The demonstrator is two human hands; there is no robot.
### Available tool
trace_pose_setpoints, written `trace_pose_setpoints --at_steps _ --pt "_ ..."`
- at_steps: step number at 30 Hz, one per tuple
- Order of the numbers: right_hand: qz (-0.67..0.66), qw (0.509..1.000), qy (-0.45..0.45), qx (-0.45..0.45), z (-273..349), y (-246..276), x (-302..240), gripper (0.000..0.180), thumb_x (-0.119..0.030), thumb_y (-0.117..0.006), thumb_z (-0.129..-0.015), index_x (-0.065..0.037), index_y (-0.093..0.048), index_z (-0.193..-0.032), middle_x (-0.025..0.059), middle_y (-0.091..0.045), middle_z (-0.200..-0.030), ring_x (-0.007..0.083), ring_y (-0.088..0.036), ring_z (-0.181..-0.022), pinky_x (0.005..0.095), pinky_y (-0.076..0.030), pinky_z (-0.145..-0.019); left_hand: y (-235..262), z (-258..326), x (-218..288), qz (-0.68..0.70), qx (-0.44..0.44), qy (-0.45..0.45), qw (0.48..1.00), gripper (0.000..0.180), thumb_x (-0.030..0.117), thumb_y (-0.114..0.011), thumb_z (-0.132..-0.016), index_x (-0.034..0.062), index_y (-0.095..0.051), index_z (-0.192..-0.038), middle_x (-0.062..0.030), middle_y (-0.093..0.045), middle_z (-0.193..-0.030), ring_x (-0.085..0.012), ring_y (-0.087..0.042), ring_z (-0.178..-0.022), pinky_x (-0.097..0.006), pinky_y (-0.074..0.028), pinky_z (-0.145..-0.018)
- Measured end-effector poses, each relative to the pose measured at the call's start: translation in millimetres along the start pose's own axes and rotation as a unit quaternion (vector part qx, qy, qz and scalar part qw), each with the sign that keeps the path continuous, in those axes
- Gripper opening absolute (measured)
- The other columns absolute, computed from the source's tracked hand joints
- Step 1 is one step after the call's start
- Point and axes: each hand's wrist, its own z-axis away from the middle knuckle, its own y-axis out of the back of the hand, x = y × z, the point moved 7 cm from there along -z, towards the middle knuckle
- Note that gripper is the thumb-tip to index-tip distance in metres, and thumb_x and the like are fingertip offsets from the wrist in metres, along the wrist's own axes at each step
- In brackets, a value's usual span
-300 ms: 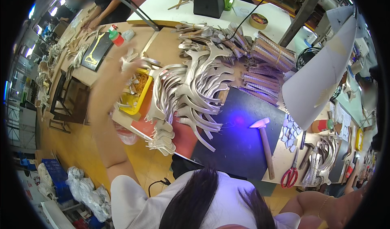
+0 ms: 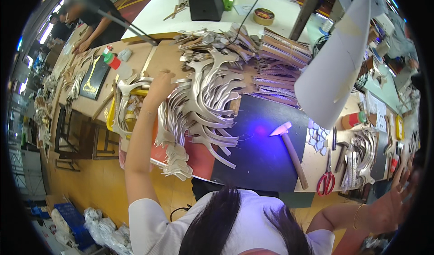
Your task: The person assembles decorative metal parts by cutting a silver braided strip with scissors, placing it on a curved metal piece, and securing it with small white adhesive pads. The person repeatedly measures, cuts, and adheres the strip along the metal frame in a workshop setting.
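My left hand (image 2: 163, 82) is at the left edge of a fanned stack of silvery branched leather straps (image 2: 199, 96). Its fingers point down beside the nearest strap ends, and their grip is too unclear to make out. Just left of that hand, a silvery strap piece (image 2: 121, 108) lies over the rim of a yellow tray (image 2: 110, 114). Far to the right, my right hand (image 2: 391, 207) is raised near the view's rim, fingers apart, nothing visible in it. A bracelet (image 2: 357, 216) circles that wrist.
A hammer (image 2: 289, 151) lies on a black mat (image 2: 257, 164); red-handled scissors (image 2: 326, 182) are to its right. Braided strip bundles (image 2: 282, 51) lie behind. A white paper cone (image 2: 332, 69) hangs at right. A bottle (image 2: 113, 60) stands back left; a co-worker (image 2: 92, 17) is beyond.
My left hand has moved from above the yellow tray to the strap stack. My right hand has risen into view at the right. The whole view has shifted slightly.
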Motion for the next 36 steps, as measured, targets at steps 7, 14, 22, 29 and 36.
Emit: trace_pose_setpoints --at_steps 7,14,22,29,36 --pt "0.022 0.962 -0.043 -0.268 32.2 0.9 11.8 0.053 -0.045 -0.032 -0.105 -0.008 -0.056 -0.133 0.0192 -0.048 -0.136 0.0334 -0.05 -0.109 0.0521 -0.036 -0.102 -24.2 -23.6 -10.1 0.016 -0.033 0.013 0.999 0.034 0.018 -0.076 -0.074 -0.0001 -0.074 -0.103 -0.0214 -0.069 -0.106 -0.0368 -0.065 -0.102 -0.042 -0.05 -0.092" --pt "0.097 0.954 -0.099 -0.265 67.4 -49.0 51.1 0.04 -0.032 -0.048 -0.1 0.001 -0.063 -0.118 0.018 -0.064 -0.105 0.0312 -0.059 -0.098 0.0424 -0.049 -0.083 29.3 5.6 -4.0 0.007 0.062 -0.019 0.998 0.026 0.016 -0.07 -0.082 0.0004 -0.072 -0.103 -0.0204 -0.069 -0.099 -0.0353 -0.066 -0.092 -0.041 -0.051 -0.085" --pt "0.243 0.773 -0.297 -0.506 218.7 -106.6 146.7 0.038 -0.02 -0.076 -0.082 -0.006 -0.067 -0.117 0.0126 -0.063 -0.109 0.0306 -0.06 -0.1 0.0378 -0.047 -0.092 140.5 103.5 17.0 0.189 0.046 0.021 0.981 0.023 0.009 -0.065 -0.091 -0.0021 -0.068 -0.111 -0.0055 -0.064 -0.088 -0.0148 -0.059 -0.081 -0.028 -0.047 -0.075" --pt "0.237 0.748 -0.314 -0.535 292.5 -90.5 163.5 0.046 -0.008 -0.068 -0.087 -0.009 -0.058 -0.131 0.0133 -0.056 -0.117 0.0304 -0.053 -0.11 0.0398 -0.043 -0.098 182.8 144.0 121.4 0.285 -0.028 -0.109 0.952 0.023 0.006 -0.072 -0.08 -0.0033 -0.071 -0.101 -0.0036 -0.053 -0.079 -0.0121 -0.05 -0.07 -0.025 -0.036 -0.063" --pt "0.288 0.81 -0.297 -0.415 298.1 -77.8 166.2 0.052 -0.004 -0.064 -0.086 -0.016 -0.057 -0.136 0.0117 -0.056 -0.111 0.0319 -0.053 -0.102 0.0421 -0.043 -0.094 3.2 112.0 267.3 0.294 -0.305 -0.259 0.868 0.024 0.02 -0.069 -0.086 0.0035 -0.072 -0.103 -0.0112 -0.067 -0.087 -0.0302 -0.063 -0.081 -0.04 -0.049 -0.075"
